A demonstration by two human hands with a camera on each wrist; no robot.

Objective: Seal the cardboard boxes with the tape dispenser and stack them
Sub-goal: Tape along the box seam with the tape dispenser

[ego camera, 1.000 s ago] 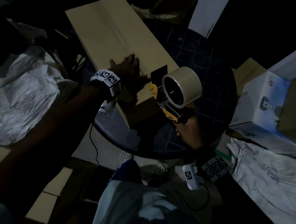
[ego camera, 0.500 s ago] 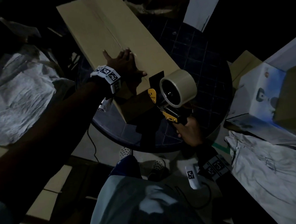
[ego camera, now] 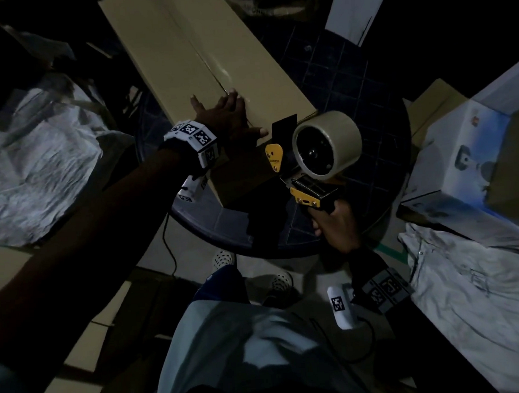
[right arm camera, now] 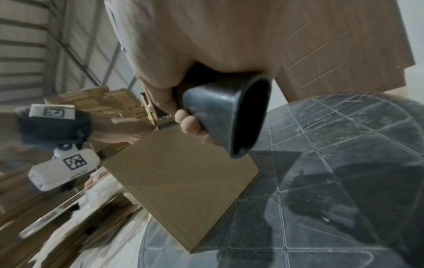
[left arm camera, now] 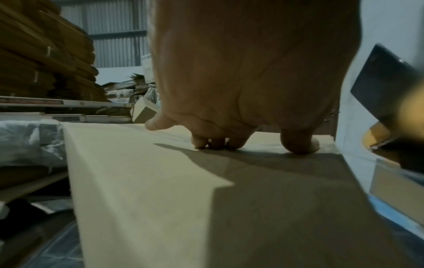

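Observation:
A long tan cardboard box lies across a round dark tiled table; its top flaps meet in a centre seam. My left hand lies flat on the box top near its near end, fingers spread over the seam; in the left wrist view its fingertips press the cardboard. My right hand grips the black handle of a yellow and black tape dispenser carrying a tan tape roll. The dispenser's front sits at the near end of the box, beside my left thumb.
Crumpled white sheeting lies on the left, more of it on the right. A printed white carton stands right of the table. Flattened cardboard is stacked in the background. My legs and shoes are below the table edge.
My left hand slid a little farther along the box top and spread flat. The dispenser in my right hand stayed at the near end of the box.

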